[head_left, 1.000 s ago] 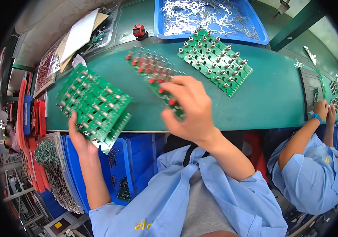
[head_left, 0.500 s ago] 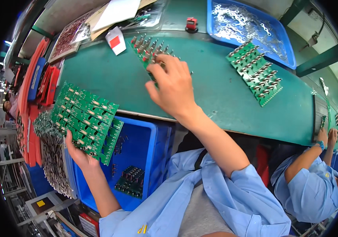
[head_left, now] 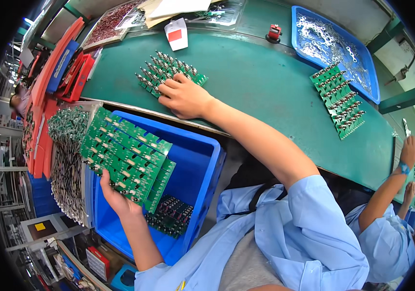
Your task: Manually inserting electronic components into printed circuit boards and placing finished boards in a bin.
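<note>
My left hand [head_left: 121, 198] grips green circuit boards [head_left: 124, 159] by the lower edge, tilted above a blue bin. At least two boards overlap there, with small pale parts in rows. On the green table my right hand [head_left: 184, 98] has its fingers curled over the near edge of another green circuit board [head_left: 172, 72], which bears rows of upright metal connectors. Its fingertips are partly hidden. A similar populated board [head_left: 338, 101] lies to the right on the table, apart from both hands.
The blue bin [head_left: 210, 165] below the table edge has populated boards [head_left: 172, 216] inside. Bundled wire leads [head_left: 69, 169] stand to its left, beside red bins [head_left: 39, 138]. A blue tray of metal pieces [head_left: 374, 82] and a red device [head_left: 274, 33] lie farther back. A co-worker's arm [head_left: 387, 194] is at right.
The board under my right hand has gone from steeply tilted to lying flatter on the table. My right hand has moved left with it. The view has shifted; my left hand keeps its boards.
</note>
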A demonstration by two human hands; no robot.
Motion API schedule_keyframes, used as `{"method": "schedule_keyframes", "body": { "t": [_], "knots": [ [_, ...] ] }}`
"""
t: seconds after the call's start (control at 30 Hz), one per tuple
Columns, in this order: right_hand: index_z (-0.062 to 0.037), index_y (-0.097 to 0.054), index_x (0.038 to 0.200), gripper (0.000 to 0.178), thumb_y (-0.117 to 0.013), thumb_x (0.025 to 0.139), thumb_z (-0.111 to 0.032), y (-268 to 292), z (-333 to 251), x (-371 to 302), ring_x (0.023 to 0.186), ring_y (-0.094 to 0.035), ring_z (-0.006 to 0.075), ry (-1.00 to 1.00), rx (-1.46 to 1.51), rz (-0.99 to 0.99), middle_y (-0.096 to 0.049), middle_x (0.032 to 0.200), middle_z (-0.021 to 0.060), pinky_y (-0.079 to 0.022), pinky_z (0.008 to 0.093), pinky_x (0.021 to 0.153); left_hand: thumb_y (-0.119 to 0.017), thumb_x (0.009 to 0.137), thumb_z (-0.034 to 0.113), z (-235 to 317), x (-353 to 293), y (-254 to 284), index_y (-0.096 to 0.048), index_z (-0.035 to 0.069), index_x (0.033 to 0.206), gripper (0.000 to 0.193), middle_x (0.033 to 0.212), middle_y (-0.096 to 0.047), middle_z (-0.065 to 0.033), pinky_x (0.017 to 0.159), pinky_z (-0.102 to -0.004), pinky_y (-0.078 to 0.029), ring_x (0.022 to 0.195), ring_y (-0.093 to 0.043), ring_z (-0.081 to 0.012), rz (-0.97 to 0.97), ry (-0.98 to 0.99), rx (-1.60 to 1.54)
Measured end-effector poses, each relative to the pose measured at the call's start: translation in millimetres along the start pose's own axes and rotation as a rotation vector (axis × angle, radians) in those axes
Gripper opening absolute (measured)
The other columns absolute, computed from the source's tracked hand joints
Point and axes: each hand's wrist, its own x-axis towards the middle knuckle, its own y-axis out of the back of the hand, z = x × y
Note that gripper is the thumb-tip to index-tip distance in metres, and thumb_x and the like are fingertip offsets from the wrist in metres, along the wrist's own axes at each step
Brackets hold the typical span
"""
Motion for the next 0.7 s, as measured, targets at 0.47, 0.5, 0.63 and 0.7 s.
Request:
{"method": "schedule_keyframes", "body": {
  "t": [0.47, 0.5, 0.63, 0.7],
  "knots": [
    [-0.0050, -0.065, 0.132, 0.045, -0.075, 0.096, -0.031, 117.0, -5.8, -59.9, 0.109, -0.065, 0.0213, -0.559, 1.002, 0.061, -0.066, 0.123, 0.0117, -0.049, 0.0373, 0.101, -0.056, 0.104, 0.028, -58.0, 6.9, -68.4, -0.056, 0.006, 0.147, 0.048, 0.132, -0.073, -0.0130, 0.090, -0.0410, -0.062, 0.108, -0.075, -0.0258, -0.228, 0.212, -0.102],
    [-0.0036, -0.065, 0.131, 0.043, -0.074, 0.097, -0.029, 133.0, -9.7, -61.6, 0.104, -0.065, 0.0188, -0.683, 1.096, -0.016, -0.068, 0.119, 0.0108, -0.051, 0.0340, 0.096, -0.056, 0.104, 0.028, -65.1, 8.2, -78.5, -0.056, 0.006, 0.147, 0.048, 0.132, -0.073, -0.0130, 0.090, -0.0410, -0.062, 0.108, -0.075, -0.0258, -0.230, 0.222, -0.100],
    [0.0001, -0.064, 0.128, 0.037, -0.071, 0.100, -0.023, 166.5, -10.8, -86.8, 0.089, -0.066, 0.0121, -1.034, 1.165, -0.115, -0.071, 0.108, 0.0078, -0.052, 0.0256, 0.081, -0.050, 0.108, 0.035, -101.8, 14.6, -126.5, -0.053, 0.005, 0.149, 0.051, 0.134, -0.071, -0.0147, 0.093, -0.0418, -0.061, 0.110, -0.075, -0.0269, -0.331, 0.318, -0.007],
    [0.0020, -0.064, 0.127, 0.035, -0.070, 0.101, -0.020, 176.5, -6.9, -101.2, 0.081, -0.063, 0.0090, -1.182, 0.985, -0.020, -0.072, 0.102, 0.0055, -0.050, 0.0221, 0.073, -0.047, 0.109, 0.039, -113.6, 12.4, -153.5, -0.053, 0.006, 0.150, 0.053, 0.134, -0.071, -0.0150, 0.093, -0.0415, -0.061, 0.111, -0.074, -0.0273, -0.386, 0.430, -0.120]
  ]
}}
